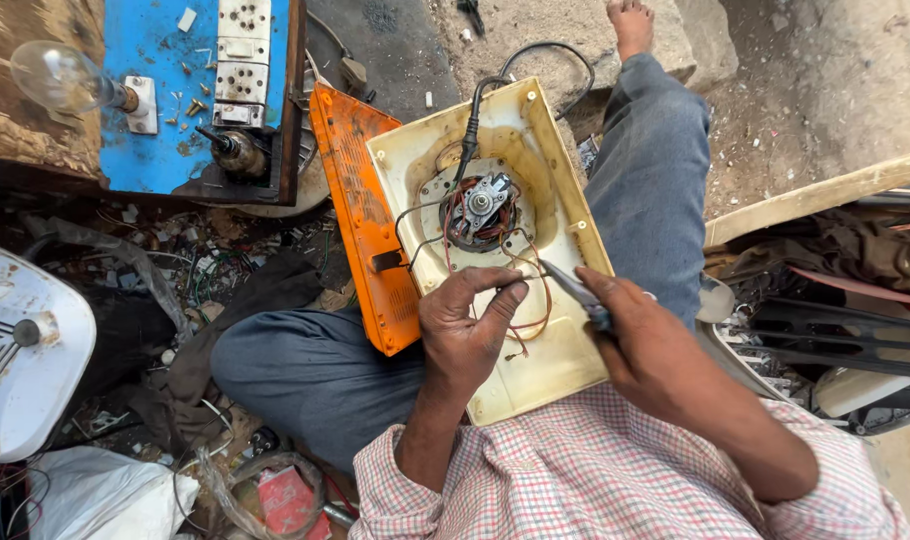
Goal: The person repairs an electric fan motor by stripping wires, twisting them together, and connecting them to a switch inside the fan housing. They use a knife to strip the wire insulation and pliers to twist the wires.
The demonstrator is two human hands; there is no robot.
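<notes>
Two hands work over one cream appliance housing [535, 300] lying across the person's lap. The left hand [465, 330] pinches thin wires [530, 300] with narrowed fingers; the right hand [645, 345] grips one slim tool [570, 285]. Farther off sits one motor [482, 207].

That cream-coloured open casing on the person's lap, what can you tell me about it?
The cream casing is a shallow, yellowed plastic shell lying open-side up across the lap. A small motor sits in its round recess, with red wires looping out and a black cable entering at the top. An orange panel adjoins its left edge. The left hand rests on it.
</notes>
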